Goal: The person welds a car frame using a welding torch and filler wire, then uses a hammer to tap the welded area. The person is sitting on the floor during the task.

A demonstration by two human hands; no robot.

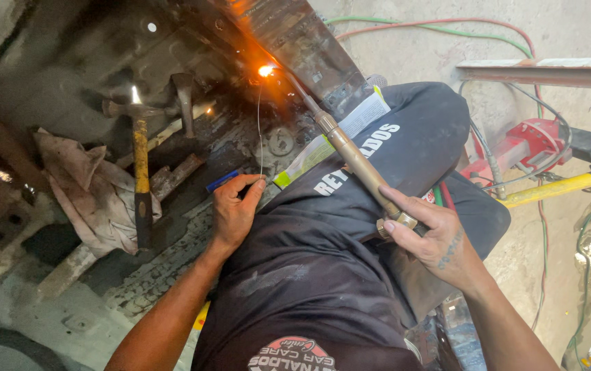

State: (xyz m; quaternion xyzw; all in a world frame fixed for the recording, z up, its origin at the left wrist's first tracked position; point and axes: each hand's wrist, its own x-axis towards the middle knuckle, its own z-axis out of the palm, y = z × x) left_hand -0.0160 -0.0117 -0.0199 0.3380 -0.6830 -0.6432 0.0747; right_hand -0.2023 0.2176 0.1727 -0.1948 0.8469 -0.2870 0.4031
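The right hand (433,237) grips the torch (350,154), whose long axis runs up-left to the flame (265,70) at upper centre. The left hand (235,209) pinches a thin rod (260,130), which stands almost vertical with its top just below the flame. A hammer (140,172) lies at left.

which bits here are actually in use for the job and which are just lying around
In use: torch in the right hand; thin filler wire in the left hand; flame on the metal panel.

Lying about: hammer; rag; red jack.
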